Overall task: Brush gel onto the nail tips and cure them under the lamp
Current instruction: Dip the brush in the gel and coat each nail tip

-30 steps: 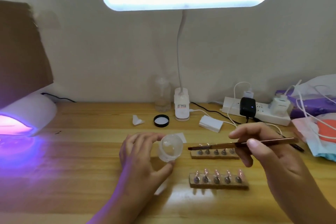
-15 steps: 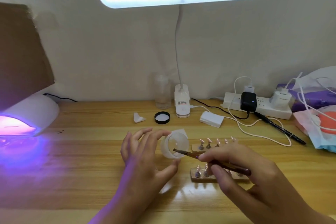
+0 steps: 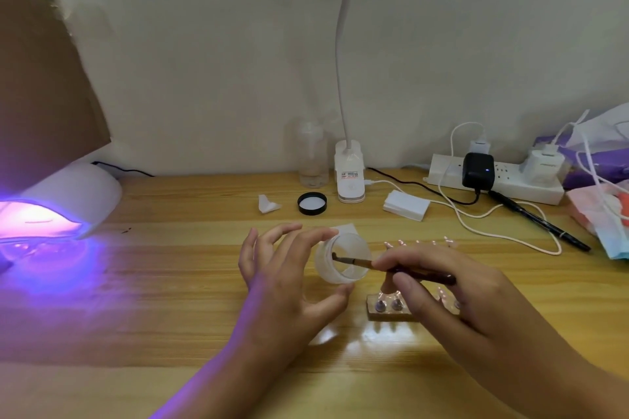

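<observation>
My left hand holds a small frosted gel jar tilted on its side, mouth towards the right, pinched between fingertips and thumb. My right hand grips a brown-handled brush whose tip is inside the jar's mouth. Two wooden holders carry clear nail tips: the near holder is partly hidden under my right hand, and of the far holder only the nail tips show above my fingers. A white curing lamp glows purple at the far left.
A black jar lid, a folded paper scrap, a clear bottle, the desk lamp base and a white box lie behind. A power strip, cables, a black pen and bags crowd the right.
My right hand swung the brush from above the far holder leftwards, and its tip has entered the jar. The left hand tilted the jar's mouth towards the brush.
</observation>
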`<state>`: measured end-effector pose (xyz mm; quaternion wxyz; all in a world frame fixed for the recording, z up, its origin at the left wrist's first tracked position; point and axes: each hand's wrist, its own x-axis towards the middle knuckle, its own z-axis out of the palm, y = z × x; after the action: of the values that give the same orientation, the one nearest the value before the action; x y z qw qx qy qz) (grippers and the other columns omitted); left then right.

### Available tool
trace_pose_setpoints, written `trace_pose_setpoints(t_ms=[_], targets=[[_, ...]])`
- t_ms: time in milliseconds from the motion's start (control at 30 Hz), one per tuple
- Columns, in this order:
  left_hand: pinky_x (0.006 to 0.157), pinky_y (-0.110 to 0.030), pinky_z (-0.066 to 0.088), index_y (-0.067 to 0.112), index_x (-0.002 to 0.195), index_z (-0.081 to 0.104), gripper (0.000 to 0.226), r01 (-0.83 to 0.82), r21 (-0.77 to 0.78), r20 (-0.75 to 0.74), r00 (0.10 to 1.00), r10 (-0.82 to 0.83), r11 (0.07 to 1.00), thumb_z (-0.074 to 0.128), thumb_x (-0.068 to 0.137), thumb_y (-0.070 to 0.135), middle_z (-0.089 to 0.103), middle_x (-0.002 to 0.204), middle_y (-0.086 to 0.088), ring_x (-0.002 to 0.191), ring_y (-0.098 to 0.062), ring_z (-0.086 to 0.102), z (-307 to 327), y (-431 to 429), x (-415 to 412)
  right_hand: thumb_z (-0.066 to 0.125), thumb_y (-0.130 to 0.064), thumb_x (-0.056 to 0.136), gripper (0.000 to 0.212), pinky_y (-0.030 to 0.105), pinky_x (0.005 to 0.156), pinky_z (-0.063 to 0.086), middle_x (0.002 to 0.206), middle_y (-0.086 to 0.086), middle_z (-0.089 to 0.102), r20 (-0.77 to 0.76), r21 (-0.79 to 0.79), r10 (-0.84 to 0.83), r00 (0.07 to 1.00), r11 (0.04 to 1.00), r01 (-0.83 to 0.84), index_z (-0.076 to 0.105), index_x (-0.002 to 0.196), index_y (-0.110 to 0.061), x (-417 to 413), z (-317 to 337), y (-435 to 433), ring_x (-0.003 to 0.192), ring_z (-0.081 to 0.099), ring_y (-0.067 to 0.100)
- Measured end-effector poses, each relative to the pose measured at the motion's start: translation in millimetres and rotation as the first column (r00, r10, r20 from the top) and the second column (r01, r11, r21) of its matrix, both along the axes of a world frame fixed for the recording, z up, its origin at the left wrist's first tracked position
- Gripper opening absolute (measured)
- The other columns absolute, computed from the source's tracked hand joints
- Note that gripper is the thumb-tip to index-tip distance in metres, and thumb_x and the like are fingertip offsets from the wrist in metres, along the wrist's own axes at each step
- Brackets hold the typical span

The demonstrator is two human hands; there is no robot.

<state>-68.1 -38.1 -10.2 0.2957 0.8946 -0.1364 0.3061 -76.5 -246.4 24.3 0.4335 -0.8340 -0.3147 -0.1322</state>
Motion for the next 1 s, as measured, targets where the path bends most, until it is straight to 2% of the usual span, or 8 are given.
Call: trace_pose_setpoints(t_ms=[100,233,367,433,600,733,833,1000], targets=[[0.111,-0.053,0.014,0.043,0.116,0.048,0.052,0.001,0.0,-0.009,1.0,-0.001,1.0,0.063,0.068,0.056,0.028,0.127,0.052,0.128,0.021,0.012,-0.1,0.0,-0.3,0.044,-0.047,0.092,0.029,0.021,0.084,0.048,0.102,-0.027,0.065,-0.018,0.007,-0.001,1.0,1.0,0.001,0.065,0.111,-0.041,-0.2,1.0,0.5,0.101,0.065,0.001],[0.111,-0.06,0.018,0.043,0.116,0.048,0.052,-0.004,0.005,-0.03,1.0,0.004,1.0,0.062,0.069,0.057,0.028,0.126,0.052,0.127,0.021,0.014,1.5,-0.2,-1.7,0.048,-0.043,0.092,0.025,0.026,0.083,0.051,0.098,-0.025,0.067,0.021,0.049,-0.008,1.0,0.999,0.007,0.066,0.108,-0.037,-3.4,8.5,-0.8,0.098,0.066,0.002],[0.108,-0.063,0.022,0.038,0.116,0.056,0.053,-0.033,-0.026,-0.05,0.998,0.032,0.999,0.06,0.067,0.058,0.021,0.124,0.058,0.123,0.031,0.0,0.1,-1.1,-2.3,0.051,-0.037,0.091,0.023,0.009,0.073,0.048,0.091,-0.02,0.07,0.055,0.157,-0.005,0.998,0.988,-0.004,0.07,0.103,-0.03,-5.1,19.4,-8.1,0.091,0.068,0.003],[0.108,-0.056,0.019,0.036,0.114,0.058,0.052,-0.036,-0.044,-0.051,0.998,0.033,0.998,0.059,0.067,0.058,0.02,0.122,0.059,0.119,0.034,-0.004,-0.7,-1.4,-1.9,0.051,-0.036,0.09,0.024,0.006,0.068,0.047,0.084,-0.015,0.071,0.028,0.218,-0.009,1.0,0.976,0.003,0.071,0.098,-0.028,-4.4,22.5,-11.5,0.087,0.068,0.004],[0.113,-0.038,0.002,0.042,0.114,0.053,0.051,-0.024,-0.04,-0.069,0.997,0.021,0.999,0.058,0.067,0.063,0.027,0.121,0.055,0.123,0.029,0.005,-4.3,1.4,1.1,0.049,-0.036,0.088,0.025,0.009,0.073,0.047,0.079,-0.012,0.07,-0.003,0.263,-0.027,1.0,0.964,0.027,0.072,0.092,-0.027,-1.0,22.0,-15.7,0.083,0.069,0.007],[0.115,-0.035,-0.003,0.043,0.114,0.053,0.051,-0.021,-0.054,-0.069,0.997,0.018,0.998,0.058,0.067,0.062,0.032,0.121,0.053,0.125,0.025,0.01,-4.4,1.4,1.9,0.05,-0.037,0.089,0.024,0.009,0.066,0.047,0.078,-0.01,0.07,-0.032,0.25,0.002,0.999,0.968,0.006,0.072,0.093,-0.029,-2.1,19.4,-12.7,0.082,0.069,0.009],[0.117,-0.035,-0.007,0.044,0.116,0.051,0.051,-0.007,-0.035,-0.085,0.996,0.004,0.999,0.059,0.068,0.062,0.039,0.124,0.044,0.129,0.013,0.024,-3.6,1.2,1.1,0.05,-0.037,0.09,0.023,0.008,0.067,0.046,0.079,-0.011,0.07,-0.02,0.19,0.018,1.0,0.982,-0.014,0.072,0.096,-0.03,-2.8,15.4,-8.9,0.082,0.068,0.008],[0.117,-0.033,-0.007,0.045,0.117,0.05,0.051,0.007,-0.027,-0.078,0.997,-0.009,1.0,0.06,0.069,0.06,0.049,0.118,0.037,0.128,0.003,0.033,-1.7,-0.6,-0.7,0.048,-0.042,0.094,0.025,0.024,0.075,0.051,0.083,-0.016,0.069,-0.003,0.1,0.017,1.0,0.995,-0.017,0.069,0.102,-0.033,-2.3,10.0,-5.7,0.086,0.069,0.008]])
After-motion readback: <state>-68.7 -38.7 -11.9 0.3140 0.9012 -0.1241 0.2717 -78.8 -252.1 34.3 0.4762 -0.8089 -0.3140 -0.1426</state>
